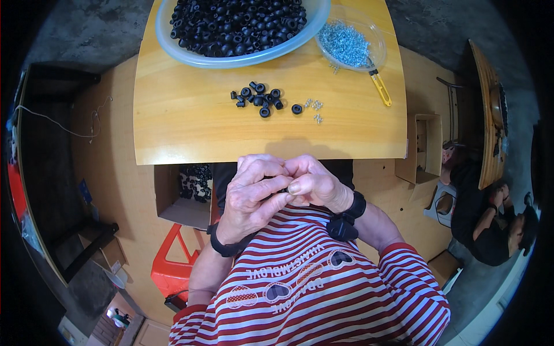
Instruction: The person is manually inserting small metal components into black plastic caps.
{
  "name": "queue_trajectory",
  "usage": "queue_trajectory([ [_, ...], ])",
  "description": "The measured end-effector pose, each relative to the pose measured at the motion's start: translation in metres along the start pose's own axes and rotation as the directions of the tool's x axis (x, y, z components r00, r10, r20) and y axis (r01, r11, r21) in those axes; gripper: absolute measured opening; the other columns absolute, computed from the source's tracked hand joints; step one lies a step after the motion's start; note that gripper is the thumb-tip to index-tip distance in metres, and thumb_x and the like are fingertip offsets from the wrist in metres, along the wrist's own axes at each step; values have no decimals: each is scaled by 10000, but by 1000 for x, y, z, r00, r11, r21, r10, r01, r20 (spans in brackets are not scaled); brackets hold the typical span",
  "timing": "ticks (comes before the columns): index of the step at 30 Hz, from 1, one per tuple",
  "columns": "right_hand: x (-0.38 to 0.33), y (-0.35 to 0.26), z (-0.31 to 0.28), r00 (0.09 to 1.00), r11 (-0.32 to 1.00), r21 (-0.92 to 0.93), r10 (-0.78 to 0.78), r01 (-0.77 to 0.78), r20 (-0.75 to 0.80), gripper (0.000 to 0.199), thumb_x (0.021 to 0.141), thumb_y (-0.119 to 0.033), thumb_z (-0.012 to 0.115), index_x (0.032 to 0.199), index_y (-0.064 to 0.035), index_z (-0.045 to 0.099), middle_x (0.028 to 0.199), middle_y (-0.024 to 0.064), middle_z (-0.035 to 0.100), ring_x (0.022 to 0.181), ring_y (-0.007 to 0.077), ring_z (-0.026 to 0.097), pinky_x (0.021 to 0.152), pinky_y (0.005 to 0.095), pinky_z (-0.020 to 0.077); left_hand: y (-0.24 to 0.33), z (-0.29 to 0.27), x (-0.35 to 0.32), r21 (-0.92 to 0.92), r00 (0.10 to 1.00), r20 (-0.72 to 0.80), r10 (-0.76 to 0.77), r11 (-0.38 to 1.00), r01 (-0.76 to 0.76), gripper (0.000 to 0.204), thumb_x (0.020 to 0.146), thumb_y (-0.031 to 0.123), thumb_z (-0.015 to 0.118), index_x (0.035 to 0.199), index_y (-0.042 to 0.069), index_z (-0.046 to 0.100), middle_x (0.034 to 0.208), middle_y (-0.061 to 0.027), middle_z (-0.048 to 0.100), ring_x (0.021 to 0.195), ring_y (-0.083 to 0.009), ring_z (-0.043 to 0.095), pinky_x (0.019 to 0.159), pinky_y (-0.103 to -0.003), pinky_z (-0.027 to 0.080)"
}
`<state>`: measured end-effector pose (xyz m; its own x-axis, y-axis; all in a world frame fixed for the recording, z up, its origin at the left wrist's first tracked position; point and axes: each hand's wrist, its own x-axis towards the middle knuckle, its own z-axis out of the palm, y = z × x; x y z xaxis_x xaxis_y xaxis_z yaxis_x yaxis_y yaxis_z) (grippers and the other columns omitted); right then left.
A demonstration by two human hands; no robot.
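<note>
Just off the table's front edge, before my chest, my left hand (249, 196) and my right hand (319, 183) meet with bent fingers. A small black part (283, 190) shows as a dark sliver between the left fingertips. The right thumb and fingers pinch together against the same spot; whatever they grip is hidden. On the table beyond lies a loose group of small black cap-like parts (258, 99), with a single black round part (296, 109) to their right. Beside that one are several tiny clear pieces (317, 105).
A big translucent basin (242, 61) full of black parts stands at the table's far side. Right of it, a clear dish (378, 43) holds bluish clear pieces, near a yellow utility knife (381, 89). Cardboard boxes (187, 212) and a red stool (167, 266) are below; another person (490, 207) sits far right.
</note>
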<state>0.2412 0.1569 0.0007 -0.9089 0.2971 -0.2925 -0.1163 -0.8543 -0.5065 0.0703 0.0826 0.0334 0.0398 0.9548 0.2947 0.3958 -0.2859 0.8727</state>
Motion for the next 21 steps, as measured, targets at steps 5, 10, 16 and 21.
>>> queue_trajectory([
  [5, 2, 10, -10, 999, 1000, 14, -2, 2, 34, 288, 814, -188, 685, 944, 59, 610, 702, 16, 530, 512, 49, 414, 441, 196, 291, 1, 4, 1, -41, 1000, -16, 4, 999, -5, 221, 707, 121, 772, 894, 21, 710, 907, -68, 632, 927, -254, 603, 811, -374, 423],
  [10, 11, 20, -13, 996, 989, 146, 21, -34, 90, 331, 775, -119, 725, 1020, 76, 617, 745, 0, 546, 559, 47, 440, 476, 192, 304, 3, 4, 1, 3, 999, 34, 2, 1000, -2, 194, 751, 129, 762, 917, 42, 711, 938, -79, 654, 964, -281, 618, 838, -382, 460],
  [16, 7, 14, -5, 997, 991, 128, 21, -30, 74, 302, 760, -58, 716, 1032, 62, 660, 870, 30, 635, 722, 69, 575, 594, 189, 412, 0, 6, -5, -17, 999, 25, -23, 1000, 23, 198, 763, 126, 753, 935, 40, 704, 950, -86, 653, 981, -295, 619, 840, -389, 479],
  [21, 8, 18, 4, 999, 977, 212, -34, 31, 13, 275, 773, -51, 696, 1022, 64, 687, 844, 15, 646, 633, 54, 519, 545, 181, 374, -5, 7, -8, -43, 1000, 13, -27, 999, 28, 205, 769, 130, 753, 947, 44, 697, 962, -95, 654, 986, -305, 622, 820, -394, 501],
])
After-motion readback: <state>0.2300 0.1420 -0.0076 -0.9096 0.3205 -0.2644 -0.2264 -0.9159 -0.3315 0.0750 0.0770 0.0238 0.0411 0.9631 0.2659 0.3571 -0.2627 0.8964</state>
